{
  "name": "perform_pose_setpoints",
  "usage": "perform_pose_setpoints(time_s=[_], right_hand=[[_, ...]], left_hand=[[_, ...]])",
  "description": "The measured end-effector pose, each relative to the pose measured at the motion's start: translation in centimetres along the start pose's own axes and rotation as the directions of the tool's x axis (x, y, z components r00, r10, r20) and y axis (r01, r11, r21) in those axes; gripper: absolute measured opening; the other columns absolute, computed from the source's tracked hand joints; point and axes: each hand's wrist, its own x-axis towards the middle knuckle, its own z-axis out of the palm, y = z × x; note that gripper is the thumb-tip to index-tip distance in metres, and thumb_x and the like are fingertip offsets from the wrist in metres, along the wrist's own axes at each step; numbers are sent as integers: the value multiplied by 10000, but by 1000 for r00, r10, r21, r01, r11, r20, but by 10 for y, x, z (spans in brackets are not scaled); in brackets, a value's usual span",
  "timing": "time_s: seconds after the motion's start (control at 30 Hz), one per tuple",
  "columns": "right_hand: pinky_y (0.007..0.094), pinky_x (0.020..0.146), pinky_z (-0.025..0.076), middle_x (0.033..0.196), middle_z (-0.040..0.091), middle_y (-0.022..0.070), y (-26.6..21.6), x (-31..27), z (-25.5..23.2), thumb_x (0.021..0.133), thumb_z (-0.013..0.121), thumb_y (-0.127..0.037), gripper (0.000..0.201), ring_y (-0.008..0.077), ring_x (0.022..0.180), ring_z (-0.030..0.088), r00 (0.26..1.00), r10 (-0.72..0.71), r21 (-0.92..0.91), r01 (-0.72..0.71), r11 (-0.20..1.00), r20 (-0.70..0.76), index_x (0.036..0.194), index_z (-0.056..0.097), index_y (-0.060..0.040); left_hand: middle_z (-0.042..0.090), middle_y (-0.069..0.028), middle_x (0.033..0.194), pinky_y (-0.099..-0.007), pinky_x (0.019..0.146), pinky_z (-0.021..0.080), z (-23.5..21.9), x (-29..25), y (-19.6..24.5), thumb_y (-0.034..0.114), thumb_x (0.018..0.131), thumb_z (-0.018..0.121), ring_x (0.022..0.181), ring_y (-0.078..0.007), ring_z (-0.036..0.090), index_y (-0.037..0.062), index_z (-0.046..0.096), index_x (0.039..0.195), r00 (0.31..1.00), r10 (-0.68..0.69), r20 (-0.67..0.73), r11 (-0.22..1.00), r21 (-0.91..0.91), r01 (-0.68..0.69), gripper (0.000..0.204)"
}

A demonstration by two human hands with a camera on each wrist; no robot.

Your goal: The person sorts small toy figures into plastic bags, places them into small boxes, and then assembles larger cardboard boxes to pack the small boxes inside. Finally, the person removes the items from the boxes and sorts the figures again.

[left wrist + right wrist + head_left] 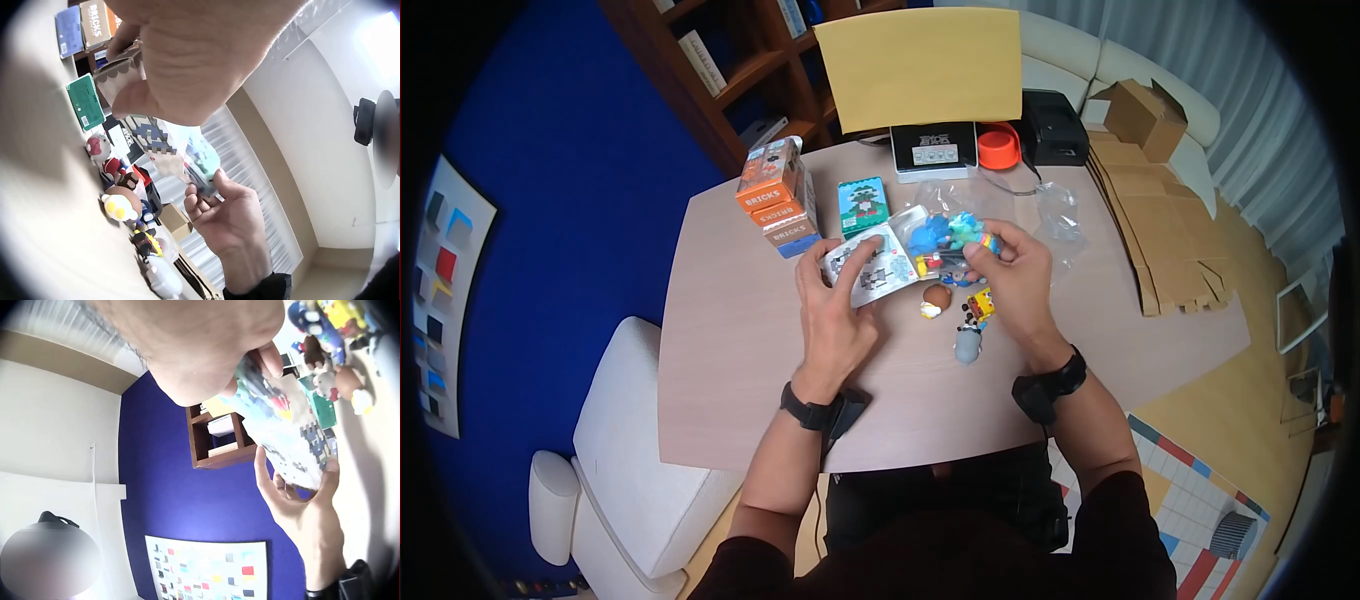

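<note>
My left hand (837,318) grips a small white printed box (868,268) with a grey brick-model picture, thumb on its face and fingers at its far side. My right hand (1018,280) pinches a clear plastic bag (930,236) of blue, teal, red and yellow pieces, which overlaps the box's right end. Both are held above the table. Below them stand small toy figures: a brown-headed figure (938,295) with a white and yellow front, a yellow figure (980,302) and a grey figure (968,345). A white cat-faced figure (98,147) shows in the left wrist view.
Orange and brown brick boxes (775,195) are stacked at the table's left back, beside a green box (863,205). Behind are a black-and-white device (935,150), a red round item (999,146) and crumpled clear wrapping (1060,215). Flattened cardboard (1170,230) lies at right.
</note>
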Motion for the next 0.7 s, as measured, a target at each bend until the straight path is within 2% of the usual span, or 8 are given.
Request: perform_pose_setpoints(time_s=[0.2, 0.3, 0.4, 0.5, 0.57, 0.6, 0.67, 0.7], right_hand=[[250, 674, 595, 978, 758, 104, -12, 2, -4, 949, 760, -20, 325, 123, 774, 726, 998, -34, -77, 38, 996, 51, 1233, 689, 121], [249, 675, 590, 952, 759, 95, -12, 4, -7, 947, 762, -21, 312, 113, 770, 716, 996, 25, -75, -19, 997, 88, 1221, 701, 114], [249, 677, 584, 970, 759, 100, -13, 5, -8, 969, 739, -28, 290, 111, 757, 708, 993, 65, -39, -61, 997, 103, 1226, 706, 102], [260, 689, 579, 997, 760, 112, -5, 6, -8, 987, 712, -30, 294, 127, 769, 714, 977, 93, 75, -109, 991, 194, 1246, 695, 109], [300, 737, 588, 1049, 763, 141, 5, 5, -5, 997, 686, -29, 300, 167, 823, 736, 963, -2, -140, 41, 989, 270, 1265, 675, 106], [300, 737, 588, 1049, 763, 141, 7, 3, -5, 997, 686, -29, 300, 167, 823, 736, 963, -1, -140, 40, 989, 270, 1265, 675, 106], [334, 815, 588, 1094, 767, 163, -2, -3, 1, 987, 680, -26, 314, 197, 918, 743, 948, -120, -263, 201, 944, 294, 1277, 660, 93], [334, 815, 588, 1094, 767, 163, 1, -1, -1, 987, 680, -26, 314, 197, 918, 743, 948, -119, -263, 200, 944, 294, 1277, 660, 93]], left_hand=[[459, -223, 1433, -501, 1122, 447, -2, 1, 2, -167, 648, 704, 1355, -441, 465, 241, 656, 1449, 999, 4, 33, 1000, 10, -5, 901], [459, -224, 1437, -500, 1126, 447, -1, 1, 3, -167, 648, 709, 1354, -439, 467, 248, 655, 1454, 997, 29, 69, 1000, -7, -29, 907], [462, -225, 1436, -498, 1132, 444, 4, -1, 3, -171, 646, 710, 1354, -437, 468, 244, 654, 1459, 991, 81, 105, 997, -24, -79, 914], [464, -226, 1435, -498, 1138, 441, 4, -1, 7, -176, 645, 708, 1354, -438, 468, 238, 651, 1464, 997, 28, 71, 993, -119, -19, 920], [464, -228, 1435, -499, 1147, 435, 2, -1, 9, -179, 645, 708, 1357, -439, 467, 230, 648, 1467, 997, 27, 72, 996, -85, -21, 919], [464, -228, 1435, -499, 1147, 435, 2, -1, 9, -179, 645, 708, 1357, -439, 467, 230, 648, 1467, 997, 27, 73, 996, -85, -21, 919], [463, -223, 1441, -500, 1155, 426, 4, -2, 7, -185, 640, 705, 1367, -437, 463, 221, 649, 1462, 997, 30, 71, 994, -105, -23, 918], [463, -223, 1441, -500, 1155, 426, 4, -2, 7, -185, 640, 705, 1367, -437, 463, 221, 649, 1462, 997, 30, 72, 994, -104, -22, 918]])
